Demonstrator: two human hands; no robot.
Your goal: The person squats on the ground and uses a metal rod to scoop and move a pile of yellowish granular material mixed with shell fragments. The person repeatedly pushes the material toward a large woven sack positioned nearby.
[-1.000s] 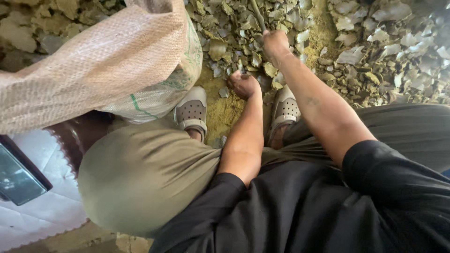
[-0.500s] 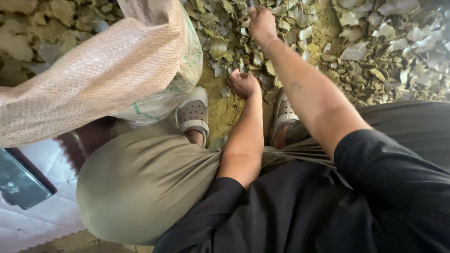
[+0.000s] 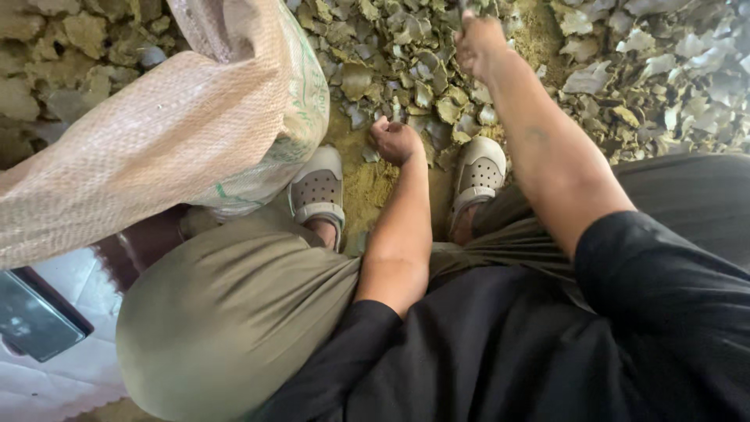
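Observation:
I am squatting over a heap of dry grey-green flakes [image 3: 406, 55] on sandy ground. My left hand [image 3: 394, 141] rests on the ground between my two pale perforated clogs [image 3: 316, 187], its fingers curled into a fist; whether it holds any flakes is hidden. My right hand [image 3: 478, 43] reaches farther out over the heap near the top edge. Its fingers are closed around a thin dark stick [image 3: 462, 8] that runs out of view.
A large woven tan sack [image 3: 156, 133] leans in from the left beside my left foot. More flakes [image 3: 672, 86] cover the ground at right, and bigger lumps [image 3: 70, 39] lie at top left. A dark flat object [image 3: 31, 320] sits on white cloth at lower left.
My right hand has stretched farther forward over the heap, toward the top edge. My left hand has stayed between my feet.

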